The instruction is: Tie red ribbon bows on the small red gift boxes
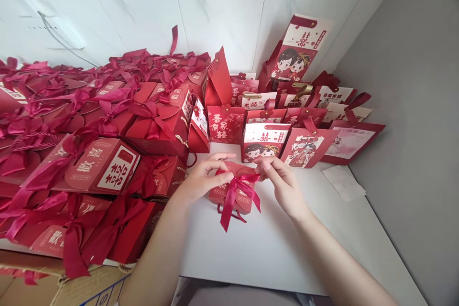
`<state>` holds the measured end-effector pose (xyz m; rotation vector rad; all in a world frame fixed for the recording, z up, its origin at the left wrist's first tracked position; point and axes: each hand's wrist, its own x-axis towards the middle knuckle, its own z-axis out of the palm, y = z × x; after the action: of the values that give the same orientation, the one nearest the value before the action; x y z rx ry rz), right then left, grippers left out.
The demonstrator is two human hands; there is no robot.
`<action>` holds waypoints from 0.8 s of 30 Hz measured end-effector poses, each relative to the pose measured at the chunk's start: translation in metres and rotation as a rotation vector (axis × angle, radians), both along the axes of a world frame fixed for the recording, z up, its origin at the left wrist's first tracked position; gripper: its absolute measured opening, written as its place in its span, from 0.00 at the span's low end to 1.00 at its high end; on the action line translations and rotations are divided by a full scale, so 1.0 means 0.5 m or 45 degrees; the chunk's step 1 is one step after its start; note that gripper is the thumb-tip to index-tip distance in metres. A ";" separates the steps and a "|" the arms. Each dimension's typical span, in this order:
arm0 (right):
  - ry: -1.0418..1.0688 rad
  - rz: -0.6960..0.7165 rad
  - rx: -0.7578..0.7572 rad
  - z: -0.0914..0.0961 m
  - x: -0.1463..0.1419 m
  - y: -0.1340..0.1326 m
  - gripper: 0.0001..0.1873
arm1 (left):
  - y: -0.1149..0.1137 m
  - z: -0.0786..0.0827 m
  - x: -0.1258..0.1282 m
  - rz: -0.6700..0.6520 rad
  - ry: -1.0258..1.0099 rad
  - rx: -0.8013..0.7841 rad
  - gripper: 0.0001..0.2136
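A small red gift box with pale printed characters lies on the white table in front of me. A crimson ribbon is tied in a bow on its top, with two tails hanging toward me. My left hand is at the box's left side, thumb and fingers closed on the ribbon's left loop. On the other side, my right hand pinches at the end of the right loop, its thumb and forefinger together. A twisted red cord shows at the box's near edge. Fingers partly cover the upper corners.
Many ribboned red boxes are piled on the left. Behind the box stand several red and white gift bags, with a taller bag at the back. A white paper lies right. An open carton sits below the pile.
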<state>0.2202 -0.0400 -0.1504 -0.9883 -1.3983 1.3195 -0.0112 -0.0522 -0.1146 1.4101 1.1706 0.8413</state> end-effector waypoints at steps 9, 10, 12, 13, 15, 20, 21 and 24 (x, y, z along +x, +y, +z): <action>-0.236 0.209 0.193 0.004 0.015 -0.004 0.10 | 0.003 -0.029 0.017 0.230 -0.064 -0.006 0.18; -0.239 0.201 0.216 0.003 0.016 -0.002 0.08 | 0.001 -0.027 0.021 0.263 -0.017 0.002 0.16; -0.239 0.169 0.277 0.001 0.016 0.001 0.06 | -0.003 -0.020 0.029 0.283 0.073 0.012 0.12; -0.248 0.147 0.332 0.000 0.015 0.002 0.05 | -0.006 -0.016 0.032 0.267 0.118 0.022 0.11; -0.300 0.101 0.501 -0.001 0.012 0.006 0.06 | -0.009 -0.010 0.034 0.203 0.206 0.061 0.10; -0.563 -0.009 1.021 0.011 -0.001 0.022 0.12 | -0.006 -0.010 0.031 0.096 0.322 0.132 0.06; -0.627 -0.009 1.102 0.014 -0.004 0.026 0.13 | -0.005 -0.011 0.030 0.085 0.325 0.136 0.06; -0.777 0.023 1.252 0.023 -0.010 0.038 0.13 | -0.001 -0.011 0.031 0.059 0.326 0.139 0.06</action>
<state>0.2151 -0.0207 -0.1387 -0.6778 -2.1817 0.1841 0.0042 -0.0525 -0.1199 1.6212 1.3719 0.7825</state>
